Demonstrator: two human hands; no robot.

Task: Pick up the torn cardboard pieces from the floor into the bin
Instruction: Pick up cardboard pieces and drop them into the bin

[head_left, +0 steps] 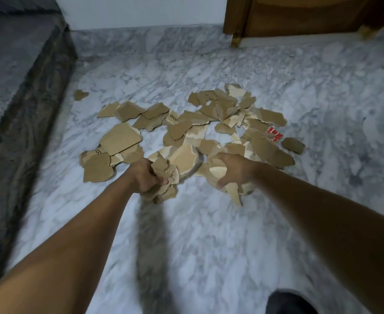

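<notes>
Several torn brown cardboard pieces (193,125) lie scattered in a heap on the marble floor (209,223). My left hand (144,175) grips a bunch of cardboard pieces (166,180) at the near edge of the heap. My right hand (234,169) curls round another bunch of pieces (218,173), some hanging below the fingers. One piece with red print (275,133) lies at the right side. A lone piece (80,94) sits apart at the far left. No bin is in view.
A dark grey raised edge (27,123) runs along the left side. A brown wooden door (299,17) and a white wall (141,12) stand at the back. A dark shape (288,302) shows at the bottom right.
</notes>
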